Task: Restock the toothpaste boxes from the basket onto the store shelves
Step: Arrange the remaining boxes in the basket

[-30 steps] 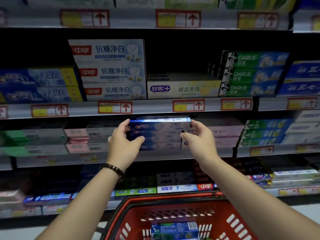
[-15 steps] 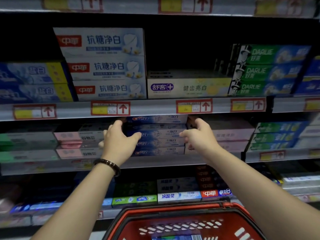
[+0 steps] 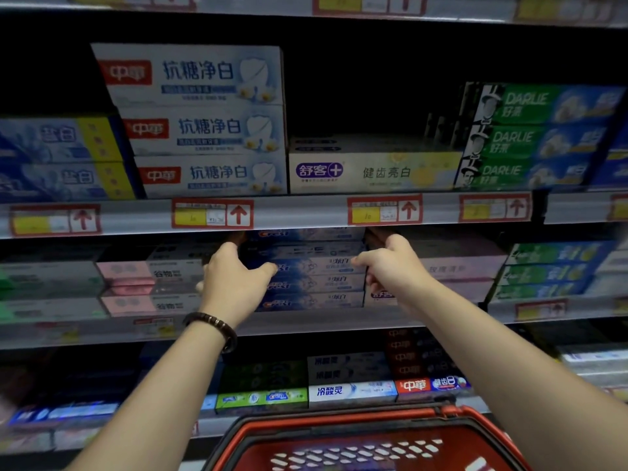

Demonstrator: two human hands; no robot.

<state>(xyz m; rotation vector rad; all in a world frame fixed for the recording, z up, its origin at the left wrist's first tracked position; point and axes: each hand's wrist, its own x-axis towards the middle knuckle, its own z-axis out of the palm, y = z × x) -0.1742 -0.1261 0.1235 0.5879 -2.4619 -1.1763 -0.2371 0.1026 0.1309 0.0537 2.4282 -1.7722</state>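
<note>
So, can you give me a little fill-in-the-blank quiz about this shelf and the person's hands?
The dark beaded bracelet is on the ____ wrist.
The green DARLIE toothpaste boxes are stacked ____ high.
The left hand and right hand grip a stack of blue toothpaste boxes above a slotted plastic basket coloured ____.
Missing words: left, three, red.

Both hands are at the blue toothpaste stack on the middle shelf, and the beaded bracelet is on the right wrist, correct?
Not quite: the head view shows the beaded bracelet on the left wrist, not the right. The left hand and right hand are indeed at the blue toothpaste stack on the middle shelf.
</note>
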